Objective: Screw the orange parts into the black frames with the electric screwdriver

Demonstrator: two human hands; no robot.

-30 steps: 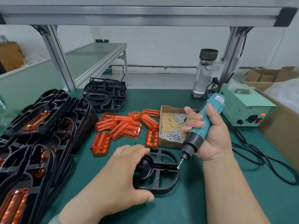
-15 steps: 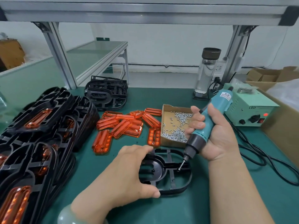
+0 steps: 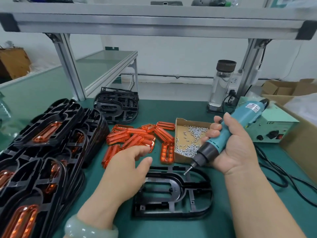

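Note:
A bare black frame [image 3: 173, 194] lies flat on the green mat in front of me. My left hand [image 3: 127, 170] hovers over its left end with relaxed fingers stretched toward the pile of orange parts [image 3: 137, 136], holding nothing. My right hand [image 3: 229, 148] grips the teal electric screwdriver [image 3: 228, 134], tilted, with its bit just above the frame's far edge. A cardboard tray of screws [image 3: 190, 138] sits behind the frame.
Stacks of black frames fitted with orange parts [image 3: 42, 152] fill the left side. More black frames [image 3: 118, 105] stand at the back. A bottle [image 3: 223, 83], a green power box [image 3: 272, 127] with cables and cardboard boxes [image 3: 300, 134] sit on the right.
My left hand has let go of the black frame and moved toward the orange parts. The frame now lies flat, nearer to me. The screwdriver stays in my right hand.

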